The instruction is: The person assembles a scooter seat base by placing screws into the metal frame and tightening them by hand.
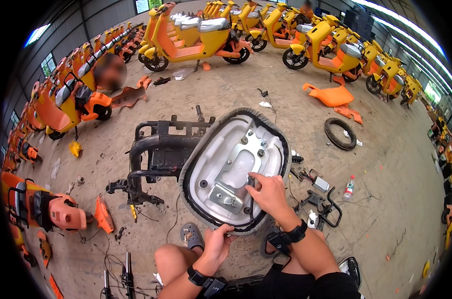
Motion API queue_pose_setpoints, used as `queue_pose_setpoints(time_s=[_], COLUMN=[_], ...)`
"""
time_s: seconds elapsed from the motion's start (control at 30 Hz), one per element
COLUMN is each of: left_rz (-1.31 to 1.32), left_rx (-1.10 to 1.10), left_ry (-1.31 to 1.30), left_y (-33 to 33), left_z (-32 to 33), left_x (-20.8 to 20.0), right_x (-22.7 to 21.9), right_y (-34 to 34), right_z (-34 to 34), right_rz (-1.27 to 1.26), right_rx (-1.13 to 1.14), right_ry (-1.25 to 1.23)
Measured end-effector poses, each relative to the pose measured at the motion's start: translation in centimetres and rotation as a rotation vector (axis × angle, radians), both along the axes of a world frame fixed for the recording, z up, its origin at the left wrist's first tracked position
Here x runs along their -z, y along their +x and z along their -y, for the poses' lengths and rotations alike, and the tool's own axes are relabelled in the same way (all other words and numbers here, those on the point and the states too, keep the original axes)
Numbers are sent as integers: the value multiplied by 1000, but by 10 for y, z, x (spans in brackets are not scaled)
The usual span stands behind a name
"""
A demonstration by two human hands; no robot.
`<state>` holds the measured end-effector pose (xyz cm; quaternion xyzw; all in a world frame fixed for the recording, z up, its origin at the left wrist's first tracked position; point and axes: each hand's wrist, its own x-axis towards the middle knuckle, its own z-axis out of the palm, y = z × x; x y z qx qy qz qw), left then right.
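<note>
A scooter seat [243,163] is held upside down in front of me, its white plastic underside facing up inside a grey padded rim. Bolted to that underside are a silver metal plate [253,150] and a smaller hinge bracket [225,198]. My left hand [219,245] grips the seat's near edge, thumb on top. Over the right part of the underside, my right hand [267,192] has thumb and forefinger pinched at a slim dark bar-like piece [252,212]. Its kind is unclear, and my fingers partly hide it.
A black scooter frame [161,149] lies behind and left of the seat. Rightward on the concrete are a tyre [340,134], a plastic bottle [350,188] and orange panels [330,94]. Rows of yellow scooters [196,42] stand beyond. A person [111,72] is at the left.
</note>
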<state>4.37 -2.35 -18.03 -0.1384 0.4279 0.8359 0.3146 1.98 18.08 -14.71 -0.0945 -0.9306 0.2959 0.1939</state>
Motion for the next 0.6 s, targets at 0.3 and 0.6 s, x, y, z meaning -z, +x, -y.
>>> queue_pose_setpoints(time_s=[0.3,0.6], left_rz=[0,10], left_rx=[4,-13], left_ry=[1,13], left_y=[-1,0], left_z=[0,-1], left_x=[4,5], right_x=[-4,-2], right_y=[1,1], right_z=[1,-1], right_rz=[19,12], right_rx=[-7,-20], right_ry=[5,-10])
